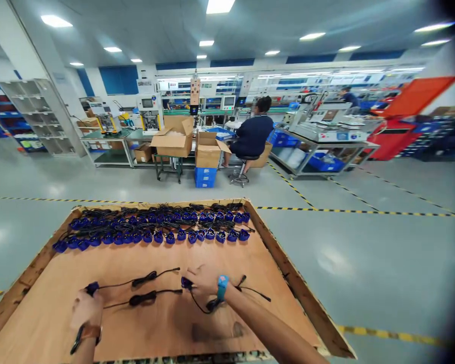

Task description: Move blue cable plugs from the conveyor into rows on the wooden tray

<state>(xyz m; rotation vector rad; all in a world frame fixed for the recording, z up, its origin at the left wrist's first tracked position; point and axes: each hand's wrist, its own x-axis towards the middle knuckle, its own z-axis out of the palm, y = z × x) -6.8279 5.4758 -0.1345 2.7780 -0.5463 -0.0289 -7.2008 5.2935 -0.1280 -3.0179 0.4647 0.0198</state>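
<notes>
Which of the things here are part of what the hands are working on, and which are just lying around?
In hand:
- left hand on a blue plug
- right hand on another plug
- their black cables
- plug rows on the same board

Lying about:
- cardboard boxes
- blue crates
- grey shelves
- seated person

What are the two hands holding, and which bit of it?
Each hand holds a black cable by its blue plug end: the left hand grips one blue plug, and the right hand pinches another blue plug.
</notes>
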